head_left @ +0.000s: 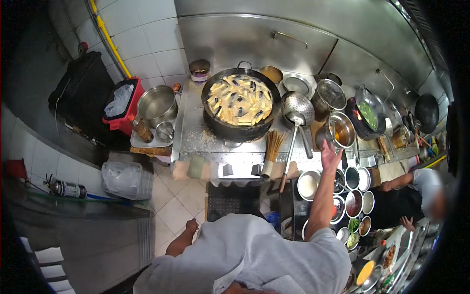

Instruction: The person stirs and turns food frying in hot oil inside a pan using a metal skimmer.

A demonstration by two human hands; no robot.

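Observation:
My right hand (331, 157) is stretched forward with its fingers spread and nothing in it. It is nearest to a metal pot of amber liquid (343, 128), beside the black handle of a pan; whether it touches the pot I cannot tell. My left hand (192, 225) hangs low at my side over the tiled floor, fingers curled in, with nothing visible in them. Ahead on the stove stands a big black wok (215, 128) full of eggplant pieces (240, 100) in bubbling oil. To its right lie a perforated strainer (297, 105), a long-handled ladle (291, 152) and a bamboo brush (272, 149).
Bowls of sauces and ingredients (354, 203) crowd the counter at my right. Another person (399, 201) works beyond them. A second wok with greens (367, 115) stands farther right. On the left are a steel pot (156, 107) and a red bin (139, 98).

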